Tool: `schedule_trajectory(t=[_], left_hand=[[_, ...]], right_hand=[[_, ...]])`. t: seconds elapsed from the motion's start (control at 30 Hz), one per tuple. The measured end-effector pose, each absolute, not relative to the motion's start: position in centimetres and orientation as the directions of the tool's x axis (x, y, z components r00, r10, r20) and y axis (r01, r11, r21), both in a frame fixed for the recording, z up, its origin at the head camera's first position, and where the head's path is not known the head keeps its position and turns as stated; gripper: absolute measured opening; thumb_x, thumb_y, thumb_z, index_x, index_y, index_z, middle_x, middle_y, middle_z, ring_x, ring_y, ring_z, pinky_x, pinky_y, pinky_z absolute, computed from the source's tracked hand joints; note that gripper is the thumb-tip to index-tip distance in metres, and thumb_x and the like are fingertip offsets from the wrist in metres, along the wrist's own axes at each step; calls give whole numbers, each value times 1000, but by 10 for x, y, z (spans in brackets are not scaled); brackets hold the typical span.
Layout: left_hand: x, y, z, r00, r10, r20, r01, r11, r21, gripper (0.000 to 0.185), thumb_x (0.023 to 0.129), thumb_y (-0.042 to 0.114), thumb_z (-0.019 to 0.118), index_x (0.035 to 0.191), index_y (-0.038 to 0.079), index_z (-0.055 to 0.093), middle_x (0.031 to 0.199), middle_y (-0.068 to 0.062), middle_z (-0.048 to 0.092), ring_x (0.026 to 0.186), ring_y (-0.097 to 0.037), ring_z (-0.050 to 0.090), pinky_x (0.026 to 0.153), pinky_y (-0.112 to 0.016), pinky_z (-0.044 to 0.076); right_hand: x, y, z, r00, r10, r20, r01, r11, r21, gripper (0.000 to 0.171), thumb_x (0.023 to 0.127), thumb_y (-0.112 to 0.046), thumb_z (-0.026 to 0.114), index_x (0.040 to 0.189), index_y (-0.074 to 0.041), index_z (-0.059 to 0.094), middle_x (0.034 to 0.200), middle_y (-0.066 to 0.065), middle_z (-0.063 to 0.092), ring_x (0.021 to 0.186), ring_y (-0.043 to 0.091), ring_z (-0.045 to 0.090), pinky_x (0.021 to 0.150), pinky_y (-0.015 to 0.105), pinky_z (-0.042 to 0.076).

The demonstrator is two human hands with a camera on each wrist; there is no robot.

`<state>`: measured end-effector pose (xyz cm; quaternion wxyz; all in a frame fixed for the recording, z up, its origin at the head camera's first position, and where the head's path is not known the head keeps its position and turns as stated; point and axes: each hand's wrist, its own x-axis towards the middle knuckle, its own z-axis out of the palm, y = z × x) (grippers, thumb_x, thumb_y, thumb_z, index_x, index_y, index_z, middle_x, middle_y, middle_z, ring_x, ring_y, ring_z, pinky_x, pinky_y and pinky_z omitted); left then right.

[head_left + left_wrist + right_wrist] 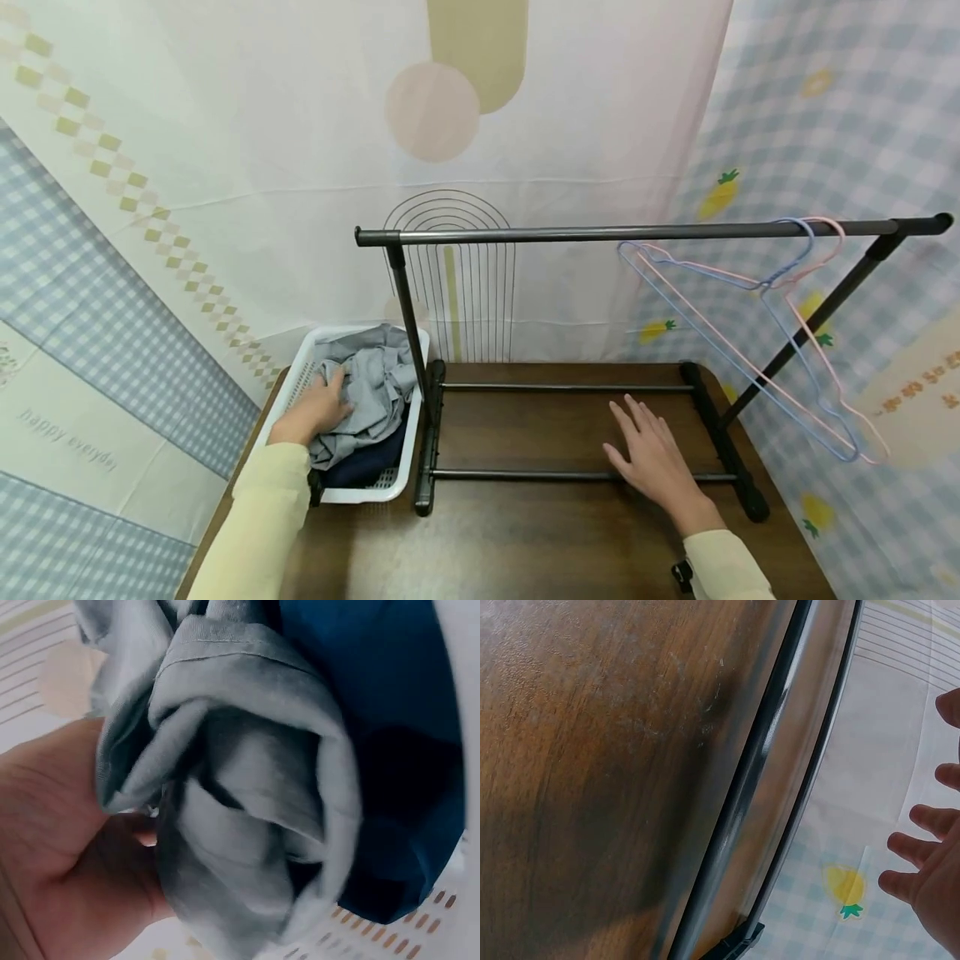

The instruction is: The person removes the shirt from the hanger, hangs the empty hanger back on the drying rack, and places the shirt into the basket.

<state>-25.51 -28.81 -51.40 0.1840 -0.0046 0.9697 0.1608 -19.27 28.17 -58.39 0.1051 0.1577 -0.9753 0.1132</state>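
Left hand (318, 408) bunches its fingers into the grey garment (371, 387) in the white basket (300, 379) at far left, right hand (656, 458) spread flat over the rack's base, so lifting it toward the hangers (780, 283) seems next.

Of the two hands, the left hand (318, 408) curls in a grip, while the right hand (654, 460) lies flat, fingers spread.
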Motion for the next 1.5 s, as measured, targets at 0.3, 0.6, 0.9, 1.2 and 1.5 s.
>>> schedule_trajectory(t=[0.3, 0.6, 0.9, 1.2, 1.5], left_hand=[[-267, -272, -520, -875, -13, -484, -153, 956, 250, 106, 99, 43, 69, 158, -16, 4, 155, -42, 32, 142, -56, 39, 114, -65, 37], [-268, -259, -539, -842, -150, -518, -272, 948, 168, 114, 92, 48, 76, 158, -15, 6, 144, -41, 49, 133, -55, 50, 107, -64, 45], [-263, -257, -542, -823, -163, -545, -301, 938, 174, 123, 89, 54, 76, 158, -16, 2, 159, -44, 19, 140, -60, 37, 113, -64, 39], [-270, -277, -531, -864, -66, -500, -257, 911, 323, 122, 88, 42, 81, 157, -17, 0, 159, -47, 13, 149, -60, 20, 118, -65, 31], [-277, -278, -485, -951, -101, -291, -210, 904, 372, 110, 96, 60, 65, 164, -1, 4, 164, -41, -4, 147, -68, 2, 113, -80, 19]], right_hand=[[-193, 284, -584, -933, -284, 221, -327, 925, -192, 75, 97, -38, 70, 158, -5, 40, 163, 28, 32, 145, 51, 38, 115, 72, 30], [-191, 289, -584, -936, -278, 216, -321, 925, -201, 75, 96, -37, 72, 157, -4, 41, 163, 28, 32, 143, 52, 39, 114, 73, 30], [-192, 288, -584, -931, -286, 228, -330, 926, -184, 75, 96, -37, 71, 157, -4, 41, 163, 28, 33, 143, 53, 40, 113, 73, 31], [-197, 278, -579, -922, -309, 231, -350, 923, -160, 75, 97, -39, 69, 158, -6, 40, 164, 26, 32, 145, 51, 38, 115, 72, 30], [-197, 273, -577, -925, -314, 213, -352, 921, -170, 75, 97, -39, 69, 158, -6, 40, 165, 25, 31, 145, 50, 38, 115, 71, 30]])
